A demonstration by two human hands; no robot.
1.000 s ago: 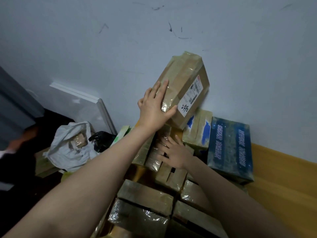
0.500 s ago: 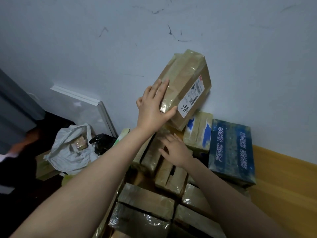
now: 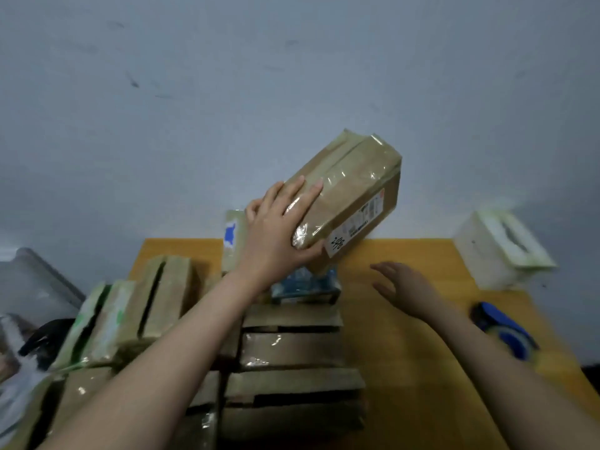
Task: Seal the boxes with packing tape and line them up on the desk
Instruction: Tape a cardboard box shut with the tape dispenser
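Observation:
My left hand (image 3: 276, 232) grips the near end of a brown taped box (image 3: 352, 193) with a white label marked 248, holding it tilted in the air above the desk (image 3: 418, 352). Fingers lie across its top, and the thumb is under its lower edge. My right hand (image 3: 402, 287) hovers with spread fingers over the bare wood, holding nothing. Several taped cardboard boxes (image 3: 292, 349) lie packed together on the desk's left half. A blue printed box (image 3: 305, 285) sits just below the lifted one.
A blue tape dispenser (image 3: 506, 332) lies near the desk's right edge. A white tissue box (image 3: 500, 248) stands at the back right by the wall. Green-printed boxes (image 3: 97, 323) and a white plastic bag (image 3: 13, 378) crowd the left side.
The view has swung right, showing the bare right half of the desk. My left hand carried the labelled box rightward. My right hand left the pile and now hovers over the wood.

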